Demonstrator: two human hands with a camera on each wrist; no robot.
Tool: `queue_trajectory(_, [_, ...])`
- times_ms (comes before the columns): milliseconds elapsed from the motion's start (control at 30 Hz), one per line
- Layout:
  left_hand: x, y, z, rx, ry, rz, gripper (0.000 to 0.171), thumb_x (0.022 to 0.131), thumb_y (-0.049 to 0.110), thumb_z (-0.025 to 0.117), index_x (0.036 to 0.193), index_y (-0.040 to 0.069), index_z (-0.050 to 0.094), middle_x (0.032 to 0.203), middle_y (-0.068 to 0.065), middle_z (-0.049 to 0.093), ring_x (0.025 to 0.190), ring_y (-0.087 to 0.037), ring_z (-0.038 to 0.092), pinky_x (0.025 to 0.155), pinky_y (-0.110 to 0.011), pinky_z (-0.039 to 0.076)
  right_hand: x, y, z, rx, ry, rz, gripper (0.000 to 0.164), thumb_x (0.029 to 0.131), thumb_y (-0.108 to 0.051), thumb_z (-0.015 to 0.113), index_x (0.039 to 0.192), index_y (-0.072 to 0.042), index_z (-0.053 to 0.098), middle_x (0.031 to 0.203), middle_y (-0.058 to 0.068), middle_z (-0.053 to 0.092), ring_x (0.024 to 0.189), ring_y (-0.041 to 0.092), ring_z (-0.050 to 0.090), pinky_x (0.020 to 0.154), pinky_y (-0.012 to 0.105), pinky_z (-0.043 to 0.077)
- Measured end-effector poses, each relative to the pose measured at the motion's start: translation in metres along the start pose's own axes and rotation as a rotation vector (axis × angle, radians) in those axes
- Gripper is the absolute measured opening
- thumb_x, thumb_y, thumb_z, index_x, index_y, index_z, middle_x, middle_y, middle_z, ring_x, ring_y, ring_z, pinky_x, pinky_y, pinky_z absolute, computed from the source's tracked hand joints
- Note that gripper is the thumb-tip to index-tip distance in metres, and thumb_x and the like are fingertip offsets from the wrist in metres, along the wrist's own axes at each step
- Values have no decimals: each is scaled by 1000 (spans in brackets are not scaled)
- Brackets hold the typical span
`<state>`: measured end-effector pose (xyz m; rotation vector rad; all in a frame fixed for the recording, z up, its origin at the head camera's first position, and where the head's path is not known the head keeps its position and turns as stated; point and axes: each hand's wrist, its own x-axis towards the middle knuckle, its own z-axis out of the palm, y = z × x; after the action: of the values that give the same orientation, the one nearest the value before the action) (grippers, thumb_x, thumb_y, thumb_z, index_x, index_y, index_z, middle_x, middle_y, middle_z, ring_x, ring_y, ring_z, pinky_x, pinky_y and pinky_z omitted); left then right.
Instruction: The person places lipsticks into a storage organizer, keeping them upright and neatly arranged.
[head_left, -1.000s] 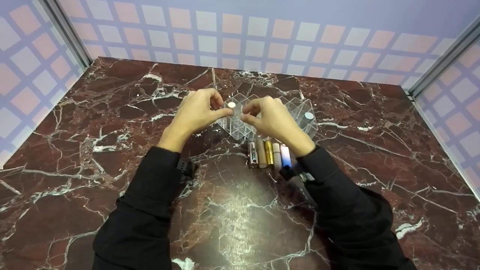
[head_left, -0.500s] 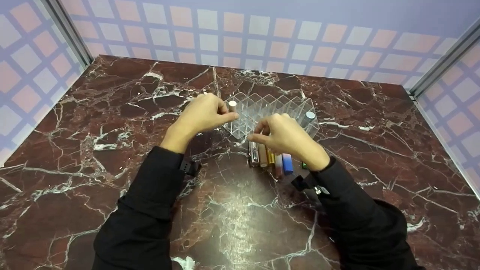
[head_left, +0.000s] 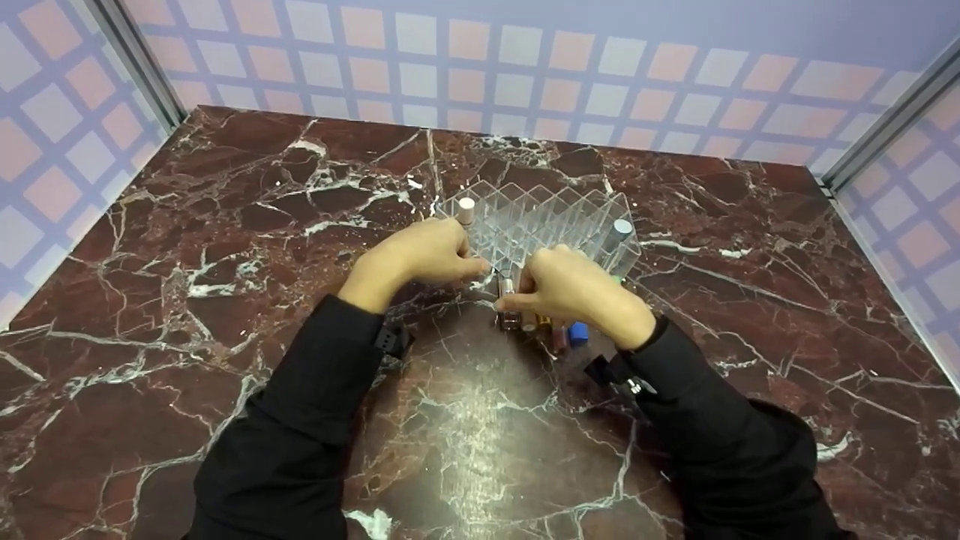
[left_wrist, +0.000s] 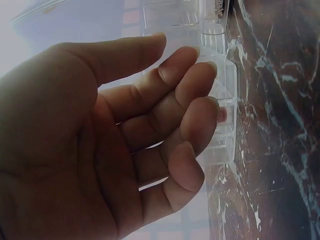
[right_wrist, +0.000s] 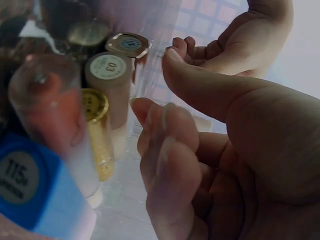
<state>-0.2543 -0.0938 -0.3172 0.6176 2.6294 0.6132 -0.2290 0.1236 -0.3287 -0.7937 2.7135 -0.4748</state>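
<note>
Head view: the right hand is arched over a row of cosmetics, and its thumb crosses the slim metallic tube with a brown, square end, which makes this hand the nearer one. That tube lies directly below the thumb tip at the row's left end, its long axis running away from the person toward the clear plastic organizer with diamond-shaped compartments, beyond the fingers. On the right wrist view, the thumb and curved fingertips stand a modest gap apart with nothing between them; whether any fingertip touches the tube I cannot tell. From that end, running rightward beneath the palm, come the taupe round tube labelled 03, the glittery gold tube, the clear tube with coral contents and the blue box labelled 115, roughly parallel, labelled ends toward the wrist. The left hand holds nothing, its fingers loosely bent and the thumb well clear of them; its thumb tip points toward the metallic tube's far end, near but apart. Just beyond its knuckles, a white-topped cylinder stands in the organizer's left end.
</note>
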Motion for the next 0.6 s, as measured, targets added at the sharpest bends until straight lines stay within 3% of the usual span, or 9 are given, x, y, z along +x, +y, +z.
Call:
queue_trajectory(133, [0, 2, 2, 9, -2, -12, 52, 103, 37, 63, 59, 18, 44, 52, 7, 42, 45, -7, 36, 46, -22, 34, 2, 0, 1, -23, -12, -13, 34, 91, -45, 78, 74, -15, 78, 63, -3, 70, 48, 13, 65, 60, 31, 59])
queue_trajectory(400, [2, 6, 8, 33, -26, -18, 52, 102, 39, 64, 59, 19, 43, 52, 9, 37, 45, -6, 31, 46, -21, 30, 5, 1, 5, 17, -39, -4, 33, 88, -43, 82, 74, -14, 76, 62, -1, 70, 46, 15, 64, 51, 26, 57])
queue_trajectory(600, [5, 6, 12, 46, -70, -11, 49, 105, 37, 60, 61, 17, 48, 55, 7, 44, 47, -7, 37, 49, -22, 36, 6, 0, 8, 45, -69, 0, 34, 88, -45, 81, 77, -14, 77, 61, -1, 69, 44, 14, 63, 49, 27, 56])
